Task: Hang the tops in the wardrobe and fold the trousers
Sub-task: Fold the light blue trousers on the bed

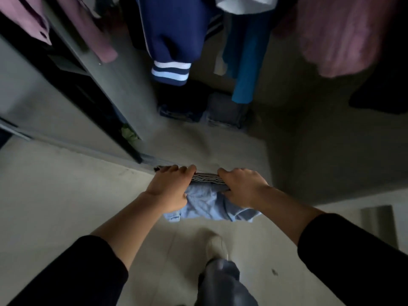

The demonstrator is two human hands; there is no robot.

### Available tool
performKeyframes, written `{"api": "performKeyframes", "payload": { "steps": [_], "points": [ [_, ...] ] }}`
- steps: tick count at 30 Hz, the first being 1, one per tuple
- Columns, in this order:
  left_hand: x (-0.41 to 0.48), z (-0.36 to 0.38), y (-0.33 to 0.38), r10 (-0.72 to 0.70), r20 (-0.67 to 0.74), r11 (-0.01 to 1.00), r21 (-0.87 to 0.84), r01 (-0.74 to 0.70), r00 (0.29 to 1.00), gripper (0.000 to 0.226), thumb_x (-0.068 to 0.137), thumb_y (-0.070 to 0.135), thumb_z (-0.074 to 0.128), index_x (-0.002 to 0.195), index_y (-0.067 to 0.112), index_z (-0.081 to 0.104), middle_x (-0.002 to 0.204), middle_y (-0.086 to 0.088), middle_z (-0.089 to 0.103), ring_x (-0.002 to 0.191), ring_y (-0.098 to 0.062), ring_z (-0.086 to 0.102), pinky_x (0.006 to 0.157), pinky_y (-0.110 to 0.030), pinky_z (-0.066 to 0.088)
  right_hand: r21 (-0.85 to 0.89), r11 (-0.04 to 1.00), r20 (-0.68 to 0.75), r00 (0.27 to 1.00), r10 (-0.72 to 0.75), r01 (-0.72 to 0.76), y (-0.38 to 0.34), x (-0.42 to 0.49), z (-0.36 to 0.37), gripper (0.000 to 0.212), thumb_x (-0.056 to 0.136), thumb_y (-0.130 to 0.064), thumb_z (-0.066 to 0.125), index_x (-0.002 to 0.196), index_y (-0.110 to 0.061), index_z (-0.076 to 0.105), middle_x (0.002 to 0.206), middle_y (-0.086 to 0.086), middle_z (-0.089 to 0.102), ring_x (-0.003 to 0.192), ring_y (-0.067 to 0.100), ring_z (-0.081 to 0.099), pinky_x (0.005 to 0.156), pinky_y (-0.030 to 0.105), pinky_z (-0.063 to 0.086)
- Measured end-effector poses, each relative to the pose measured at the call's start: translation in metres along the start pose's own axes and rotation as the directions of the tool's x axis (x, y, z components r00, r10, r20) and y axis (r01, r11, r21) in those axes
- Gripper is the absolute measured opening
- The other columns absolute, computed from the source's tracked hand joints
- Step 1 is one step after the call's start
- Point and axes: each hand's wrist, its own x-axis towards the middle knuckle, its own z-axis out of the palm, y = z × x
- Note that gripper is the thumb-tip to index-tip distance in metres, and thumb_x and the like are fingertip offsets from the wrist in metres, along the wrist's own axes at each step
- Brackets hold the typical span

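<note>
My left hand and my right hand grip a folded stack of clothes from both sides, just in front of the open wardrobe. The stack's top layer is a dark, white-striped fabric. Under it hangs a light blue garment, loose and crumpled. Inside the wardrobe hang a navy top with white-striped cuffs, a teal garment and pink tops. Folded dark trousers lie on the wardrobe floor at the back.
A grey wardrobe door stands open on the left, with pink clothes beyond it. The wardrobe's pale floor lies right ahead. My foot in a light shoe stands on the tiled floor below.
</note>
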Motion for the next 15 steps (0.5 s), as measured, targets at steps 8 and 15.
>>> {"api": "performKeyframes", "payload": {
  "steps": [8, 15],
  "points": [
    [0.102, 0.091, -0.116, -0.034, -0.162, 0.999, -0.019, 0.031, 0.986, 0.054, 0.06, 0.011, 0.071, 0.112, 0.012, 0.056, 0.102, -0.006, 0.067, 0.097, -0.03, 0.062, 0.091, -0.037, 0.045, -0.046, 0.999, 0.003, 1.0, -0.003, 0.004, -0.003, 0.166, 0.031, 0.058, 0.088, -0.023, 0.052, 0.141, -0.016, 0.028, 0.118, 0.015, 0.058, 0.104, 0.033, 0.059, 0.07, 0.031, 0.035],
    [0.178, 0.136, -0.19, -0.126, -0.243, 0.989, 0.05, 0.142, 0.962, 0.053, 0.079, 0.016, 0.06, 0.129, 0.018, 0.043, 0.122, -0.004, 0.057, 0.116, -0.026, 0.052, 0.095, -0.036, 0.04, -0.154, 0.988, -0.096, 0.995, 0.0, -0.015, 0.002, 0.282, 0.057, 0.058, 0.089, -0.02, 0.051, 0.143, -0.015, 0.028, 0.116, 0.015, 0.059, 0.102, 0.034, 0.059, 0.067, 0.033, 0.038]
  ]
}}
